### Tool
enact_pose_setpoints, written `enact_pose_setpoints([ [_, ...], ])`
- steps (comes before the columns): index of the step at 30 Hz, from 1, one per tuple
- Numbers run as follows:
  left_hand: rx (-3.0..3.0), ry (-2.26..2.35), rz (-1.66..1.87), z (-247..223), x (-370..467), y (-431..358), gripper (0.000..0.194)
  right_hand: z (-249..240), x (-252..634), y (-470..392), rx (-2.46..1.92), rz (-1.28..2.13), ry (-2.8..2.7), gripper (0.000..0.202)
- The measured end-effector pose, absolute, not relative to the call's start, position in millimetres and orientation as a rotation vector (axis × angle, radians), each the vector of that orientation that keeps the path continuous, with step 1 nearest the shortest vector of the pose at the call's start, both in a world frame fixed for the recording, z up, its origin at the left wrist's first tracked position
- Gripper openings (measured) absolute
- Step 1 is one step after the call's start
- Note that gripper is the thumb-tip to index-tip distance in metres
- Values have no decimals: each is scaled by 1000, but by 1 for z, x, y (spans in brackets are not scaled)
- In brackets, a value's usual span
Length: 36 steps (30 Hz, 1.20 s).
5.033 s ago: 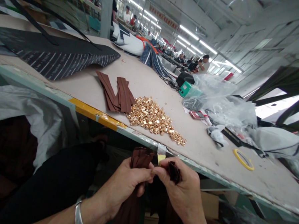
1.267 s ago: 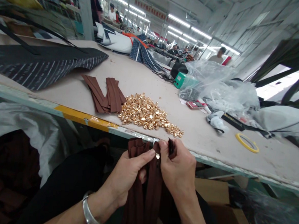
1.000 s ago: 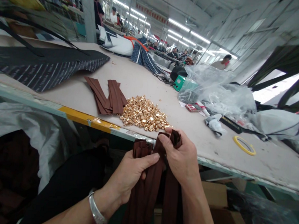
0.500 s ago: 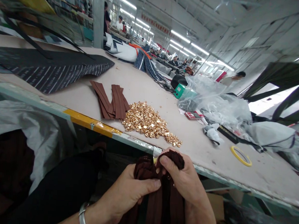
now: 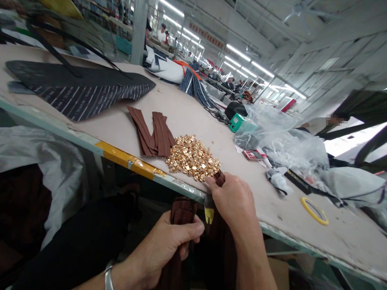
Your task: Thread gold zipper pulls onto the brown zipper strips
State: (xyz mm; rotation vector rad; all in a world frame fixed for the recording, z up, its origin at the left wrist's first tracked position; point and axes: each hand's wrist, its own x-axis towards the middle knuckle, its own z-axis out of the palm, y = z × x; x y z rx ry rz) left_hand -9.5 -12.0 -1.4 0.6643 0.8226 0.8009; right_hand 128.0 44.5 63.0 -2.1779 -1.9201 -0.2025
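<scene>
My left hand (image 5: 172, 239) is wrapped round a bundle of dark brown zipper tapes (image 5: 184, 209) just below the table edge. Over the near edge, my right hand (image 5: 234, 197) is closed on another dark brown bundle (image 5: 220, 178), whose strips trail down past the wrist. Its fingertips reach the right end of a heap of small gold metal pieces (image 5: 193, 156) that look like zipper sliders. Between my hands, a yellow forked tip (image 5: 209, 215) sticks out from the table edge. More brown strips (image 5: 161, 137) lie against the heap's left side.
Dark striped fabric (image 5: 85, 98) lies at the table's left. To the right are a green box (image 5: 241, 123), clear plastic bags (image 5: 287, 141), a black strip (image 5: 298, 181) and a yellow tape roll (image 5: 313, 211). A person (image 5: 318, 124) is in the background at right.
My right hand has moved up from beside my left hand to the heap, taking its brown bundle along. The forked tip between the hands shows more. My left hand keeps its bundle.
</scene>
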Motion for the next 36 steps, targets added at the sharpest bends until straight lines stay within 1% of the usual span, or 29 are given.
enact_pose_setpoints([
  [5,582,776,805,-2,-12,-11,15,55,127,45,-2171,-273,-2012,26],
  [12,501,733,808,-5,-11,-12,12,53,126,38,-1989,-486,-2213,4],
  [14,479,721,822,-6,-10,-12,11,53,128,38,-1954,-494,-2225,2],
  [15,469,717,828,-6,-9,-11,12,54,129,37,-1930,-469,-2204,3],
  [17,437,715,846,-5,-8,-11,13,56,134,30,-1863,-331,-2101,13],
  [20,394,692,872,-4,-7,-11,16,58,142,7,-1761,71,-1887,25],
  [22,381,659,861,-4,-5,-12,18,55,144,-12,-1688,333,-1811,23],
  [24,377,636,829,-6,-4,-15,18,48,142,-29,-1609,496,-1775,19],
  [26,364,619,804,-9,-2,-17,18,38,139,-40,-1544,522,-1732,16],
  [29,328,605,798,-11,2,-19,21,22,138,-47,-1422,420,-1738,11],
  [33,307,637,829,-9,7,-20,27,9,144,-48,-1340,376,-1785,21],
  [36,310,661,856,-9,10,-20,27,6,147,-49,-1333,337,-1820,26],
])
